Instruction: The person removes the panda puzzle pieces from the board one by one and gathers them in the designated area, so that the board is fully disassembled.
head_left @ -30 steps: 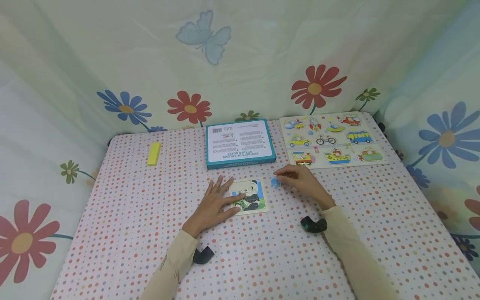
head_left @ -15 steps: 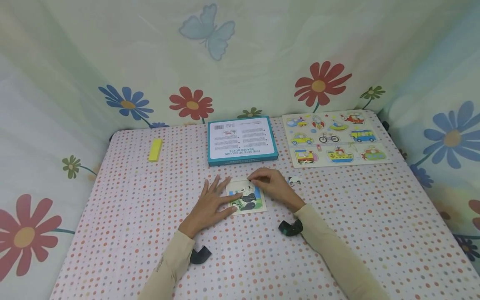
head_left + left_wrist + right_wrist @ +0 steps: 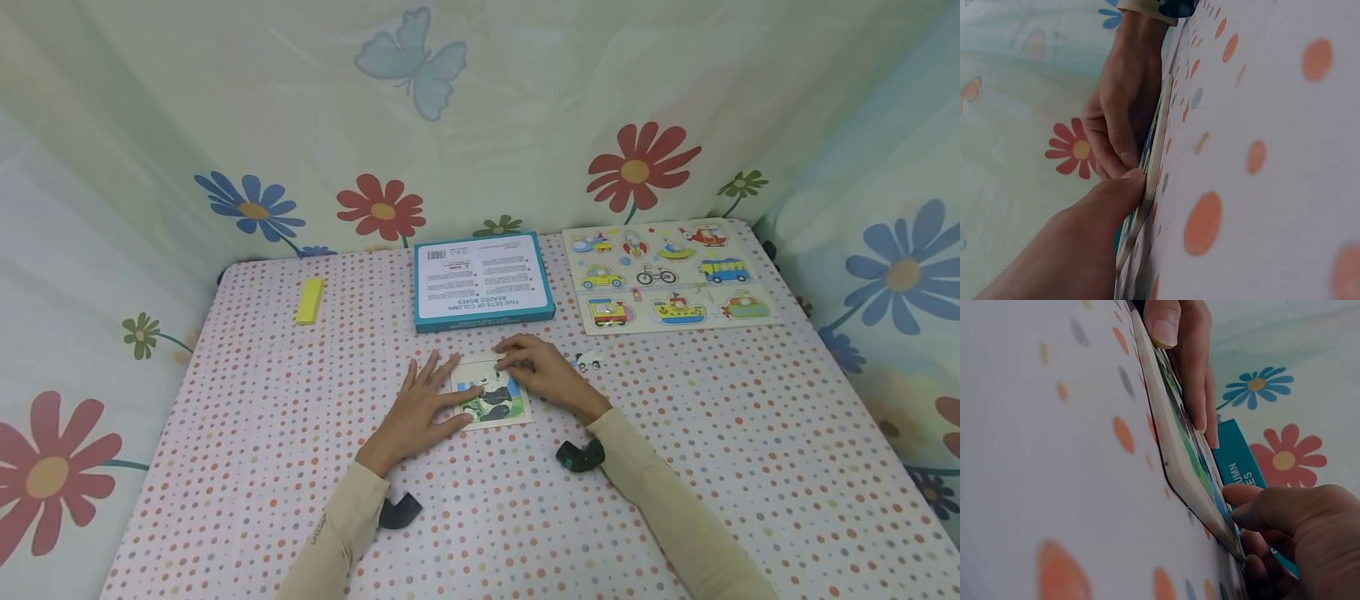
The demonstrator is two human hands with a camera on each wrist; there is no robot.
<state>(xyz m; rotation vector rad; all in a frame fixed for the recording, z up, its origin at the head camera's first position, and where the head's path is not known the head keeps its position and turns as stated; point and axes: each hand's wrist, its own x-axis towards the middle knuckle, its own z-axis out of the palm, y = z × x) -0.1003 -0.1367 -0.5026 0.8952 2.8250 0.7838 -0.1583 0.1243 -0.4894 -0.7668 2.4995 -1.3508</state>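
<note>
A small square panda jigsaw puzzle (image 3: 512, 408) lies flat on the table, its pale wooden edge (image 3: 1169, 447) showing in the right wrist view. My left hand (image 3: 422, 414) rests on the puzzle's left side with fingers spread and straight; its thumb (image 3: 1124, 187) touches the near edge. At the puzzle's upper right corner my right hand (image 3: 543, 372) holds a small puzzle piece between curled thumb and fingers, mostly covered by the fingertips. Just right of that hand a loose puzzle piece with a panda face (image 3: 588, 362) lies on the cloth.
Behind the puzzle lies a teal and white box (image 3: 483, 283). A vehicle puzzle board (image 3: 667, 287) is at the back right, and a yellow block (image 3: 309, 302) at the back left. A dotted cloth (image 3: 262, 467) covers the table; floral curtains surround it.
My right hand has moved left, from a blue puzzle piece on the cloth to the puzzle's upper right corner, then shifted slightly there. My left hand stays on the puzzle.
</note>
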